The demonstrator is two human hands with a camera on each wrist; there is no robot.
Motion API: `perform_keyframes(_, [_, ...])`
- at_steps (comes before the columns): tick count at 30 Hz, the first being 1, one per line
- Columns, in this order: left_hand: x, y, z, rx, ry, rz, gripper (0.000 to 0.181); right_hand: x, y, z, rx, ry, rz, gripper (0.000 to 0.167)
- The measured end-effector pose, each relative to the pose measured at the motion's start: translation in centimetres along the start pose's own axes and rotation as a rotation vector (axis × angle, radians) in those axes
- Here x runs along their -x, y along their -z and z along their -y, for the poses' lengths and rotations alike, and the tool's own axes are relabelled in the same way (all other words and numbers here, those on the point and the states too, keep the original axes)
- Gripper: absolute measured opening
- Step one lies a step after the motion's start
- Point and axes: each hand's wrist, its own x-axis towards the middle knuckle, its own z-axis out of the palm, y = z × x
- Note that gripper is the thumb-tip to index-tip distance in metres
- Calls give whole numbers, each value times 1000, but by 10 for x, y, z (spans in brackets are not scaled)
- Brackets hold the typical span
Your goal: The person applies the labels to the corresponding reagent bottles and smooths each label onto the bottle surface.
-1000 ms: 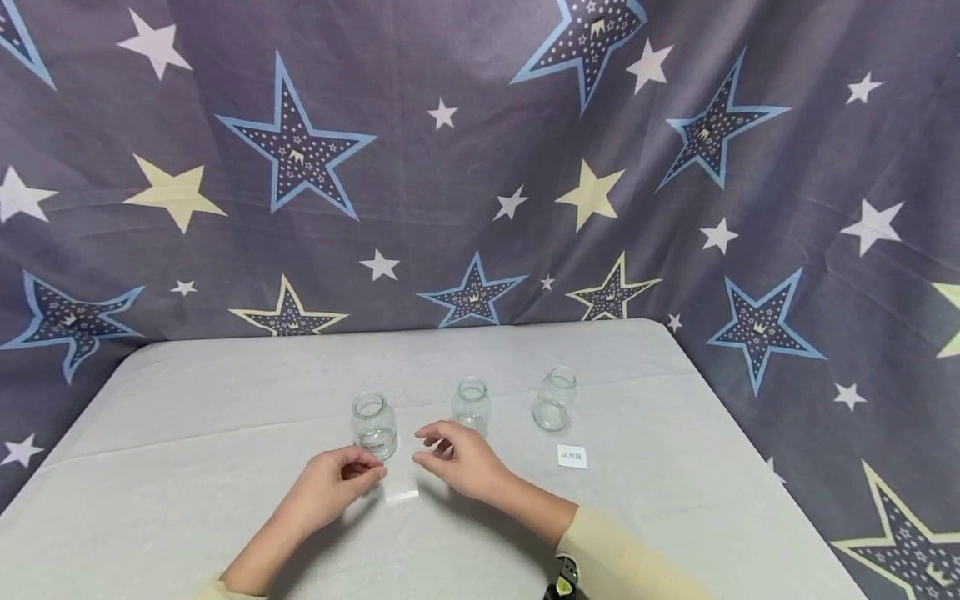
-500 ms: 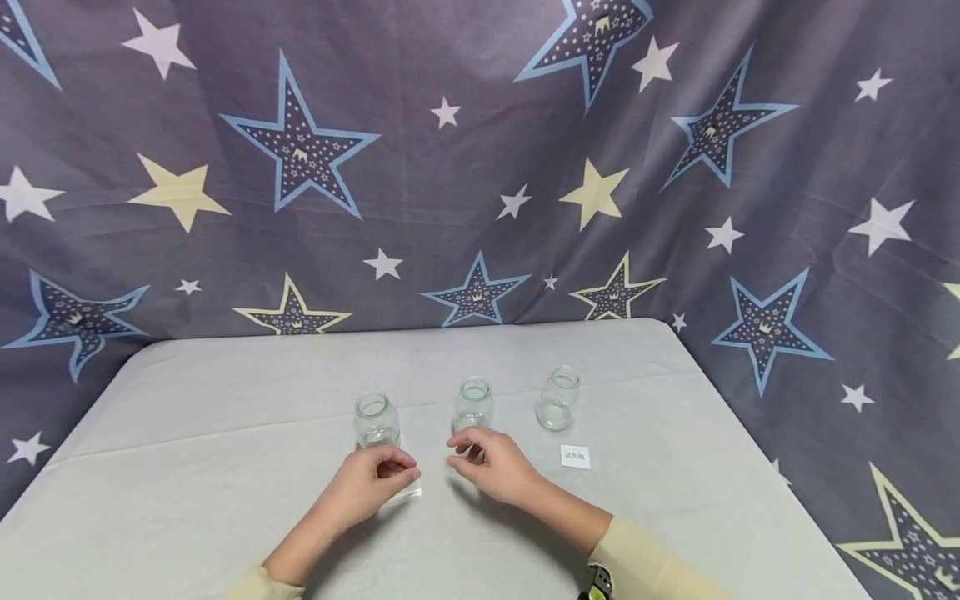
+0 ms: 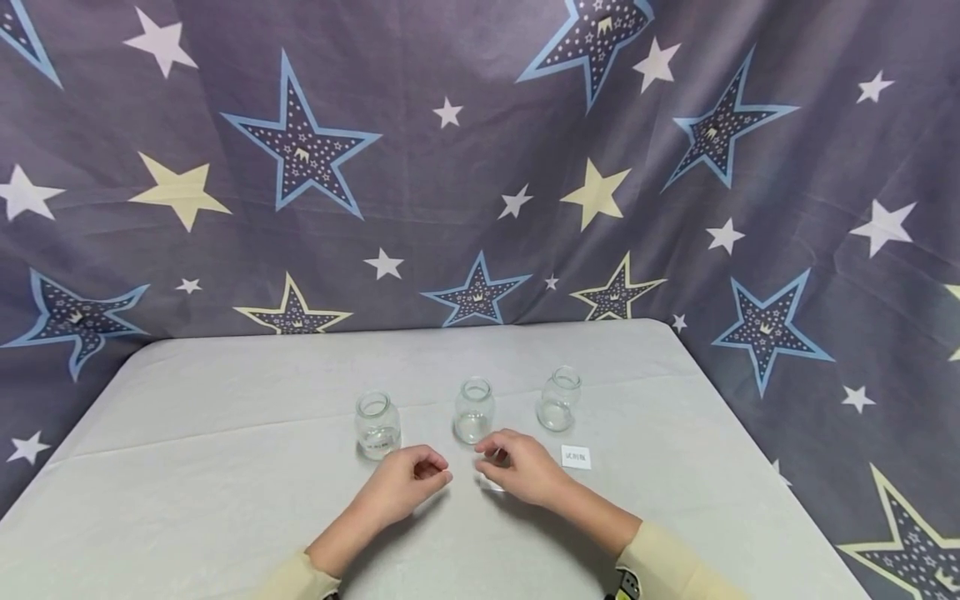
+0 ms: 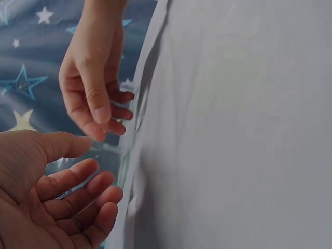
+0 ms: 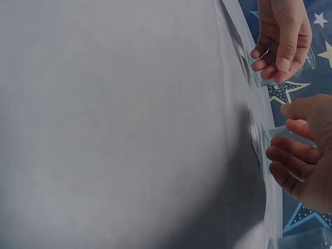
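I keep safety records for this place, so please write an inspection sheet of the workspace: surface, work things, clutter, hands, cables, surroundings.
Surface: pale cloth, lightly creased.
Work things: left jar, middle jar and right jar, clear glass, standing without lids; dark print on left jar; printed card flat near right jar; pale slip partly hidden by right hand, contact unclear.
Clutter: nothing seen.
Hands: left hand and right hand have loosely bent fingers, nothing visibly held.
Cables: nothing seen.
Surroundings: dark star-patterned curtain behind.
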Motion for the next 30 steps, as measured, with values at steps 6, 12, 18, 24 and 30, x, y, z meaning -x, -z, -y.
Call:
perform_keyframes(6, [-5,-14,-5,-54,-26,29,9,6,6,-6,58,7,13,20])
perform_keyframes(12, [-10,-25,-12,-101,-46,48,9,10,9,-10,126,4,47,24])
perform_keyframes(18, [-16,-34,-14,-155,-34,68,9,12,9,-9,156,-28,83,27])
perform_keyframes(24, [-21,-38,-13,-174,-1,81,11,13,9,-8,193,-24,103,32])
perform_keyframes(30, [-23,-39,-15,-177,24,84,16,13,7,-8,243,-25,102,36])
